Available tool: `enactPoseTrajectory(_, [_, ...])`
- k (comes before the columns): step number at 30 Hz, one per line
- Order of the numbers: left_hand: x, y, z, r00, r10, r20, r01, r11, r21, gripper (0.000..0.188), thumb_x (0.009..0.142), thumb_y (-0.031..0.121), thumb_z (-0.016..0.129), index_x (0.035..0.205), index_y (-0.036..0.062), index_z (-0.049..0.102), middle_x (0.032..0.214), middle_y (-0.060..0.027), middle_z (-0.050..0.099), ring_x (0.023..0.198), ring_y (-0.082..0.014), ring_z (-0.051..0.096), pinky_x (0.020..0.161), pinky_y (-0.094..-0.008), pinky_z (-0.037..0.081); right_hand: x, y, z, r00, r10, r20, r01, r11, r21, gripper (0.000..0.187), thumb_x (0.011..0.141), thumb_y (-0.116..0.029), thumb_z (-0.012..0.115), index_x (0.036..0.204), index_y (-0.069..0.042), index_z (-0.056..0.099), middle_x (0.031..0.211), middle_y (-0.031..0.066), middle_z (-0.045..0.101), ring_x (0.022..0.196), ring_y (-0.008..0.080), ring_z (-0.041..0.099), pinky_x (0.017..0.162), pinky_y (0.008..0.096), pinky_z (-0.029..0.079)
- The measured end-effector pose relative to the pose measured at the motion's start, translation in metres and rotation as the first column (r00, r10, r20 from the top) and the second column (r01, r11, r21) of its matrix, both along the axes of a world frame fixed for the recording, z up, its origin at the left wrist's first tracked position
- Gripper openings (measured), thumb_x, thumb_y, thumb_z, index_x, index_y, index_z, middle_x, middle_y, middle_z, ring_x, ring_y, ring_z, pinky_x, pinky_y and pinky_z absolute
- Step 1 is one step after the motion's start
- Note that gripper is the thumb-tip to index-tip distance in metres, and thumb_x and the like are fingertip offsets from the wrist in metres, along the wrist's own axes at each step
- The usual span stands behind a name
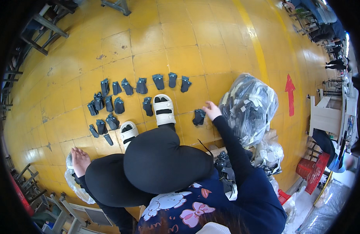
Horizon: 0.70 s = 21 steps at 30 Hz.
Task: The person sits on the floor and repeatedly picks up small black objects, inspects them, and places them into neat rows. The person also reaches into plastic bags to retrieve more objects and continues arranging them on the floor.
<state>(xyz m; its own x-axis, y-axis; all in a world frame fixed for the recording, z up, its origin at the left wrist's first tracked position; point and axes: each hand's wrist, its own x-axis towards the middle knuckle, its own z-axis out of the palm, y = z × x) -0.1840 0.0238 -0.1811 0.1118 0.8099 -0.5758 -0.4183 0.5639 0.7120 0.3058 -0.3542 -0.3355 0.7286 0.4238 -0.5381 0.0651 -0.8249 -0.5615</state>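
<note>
My right hand [212,111] reaches down on the right side, its fingers apart. Its fingertips are at the top edge of a small dark bundle with a greenish end [198,117] that lies on the floor; whether they touch it I cannot tell. My left hand [81,160] is beside my left knee with fingers stretched out, holding nothing. Several similar dark bundles [141,85] lie in loose rows around my cream sandals [163,110]. One bundle [147,106] lies just left of the farther sandal.
A large clear plastic bag [249,109] of dark pieces stands right of my right hand. Behind it are a smaller bag [268,154] and a heap of dark bundles [224,167]. Another plastic bag [76,183] sits by my left arm. Red crates [312,169] stand far right.
</note>
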Motion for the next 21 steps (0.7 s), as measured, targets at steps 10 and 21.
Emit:
enactPoseTrajectory(10, [0.070,0.010,0.095,0.968,-0.210,0.137,0.190,0.971,0.146,0.024,0.095,0.013,0.047,0.117,0.0065,0.052,0.108,-0.0019,0.055,0.094,-0.0159,0.051,0.083,-0.0290,0.044,-0.068,-0.017,-0.106,0.866,-0.496,0.067,0.496,0.836,-0.235,0.081,0.064,-0.042,0.079,0.121,0.004,0.044,0.120,0.0248,0.047,0.115,0.0373,0.046,0.099,0.0412,0.038])
enactPoseTrajectory(21, [0.061,-0.015,0.079,0.959,-0.192,0.207,0.206,0.977,-0.048,0.016,0.095,0.015,0.047,0.108,0.0088,0.055,0.105,-0.0023,0.057,0.095,-0.0167,0.053,0.087,-0.0313,0.044,-0.058,0.004,-0.093,0.885,-0.396,0.244,0.428,0.899,-0.093,0.058,0.062,-0.022,0.080,0.102,0.000,0.046,0.106,0.0224,0.049,0.101,0.0386,0.049,0.089,0.0429,0.040])
